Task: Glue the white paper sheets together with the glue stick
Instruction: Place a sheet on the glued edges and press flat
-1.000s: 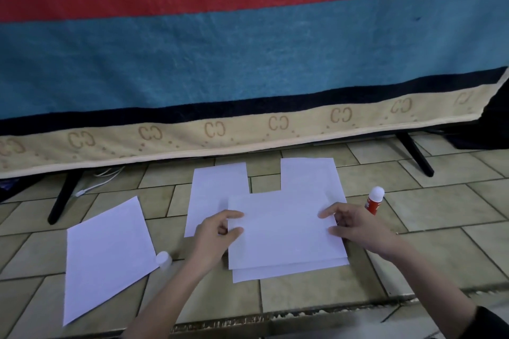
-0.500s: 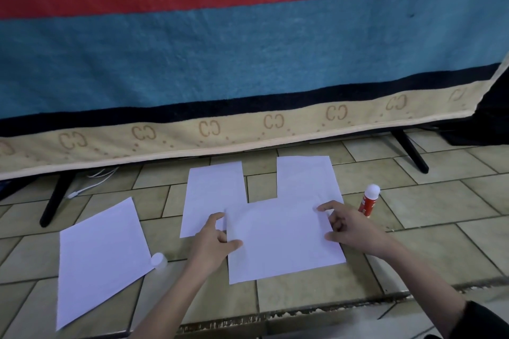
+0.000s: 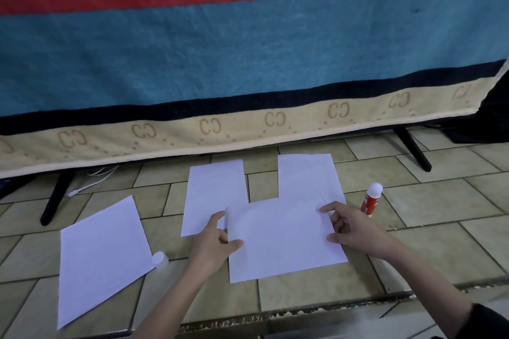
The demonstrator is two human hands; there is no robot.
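1. Head view, the paper: the top sheet [image 3: 286,237] lies landscape on the tiled floor [image 3: 440,245], near the person, and overlaps the near ends of two upright sheets: the middle sheet [image 3: 214,192] to the left and the far right sheet [image 3: 307,176]. A fourth, loose sheet [image 3: 102,256] lies tilted, well apart to the left.

2. The hands: the left hand [image 3: 213,242] rests on the top sheet's left edge, thumb on the paper and forefinger stretched along the edge. The right hand [image 3: 349,228] presses the right edge with spread fingertips. Neither hand is closed around anything; both lie flat and open, pinning the sheet.

3. How the paper will likely handle: it looks thin, very light and limp, and should slide easily on smooth tile and crease if pushed. Pressing flat from the edges, as here, suits it; to lift, a corner or edge pinch seems safest. Glued seams may shift until pressed firmly.

4. The glue stick [image 3: 370,201]: it stands upright just beyond the right hand, beside the far right sheet, red barrel with a white top. Small, rigid and light, it should be taken around the barrel. Whether that white top is glue or a cap I cannot tell.

5. Containers: no box or tray is visible. A small white cap [image 3: 159,259] lies at the loose sheet's near right corner; its inside is not shown.
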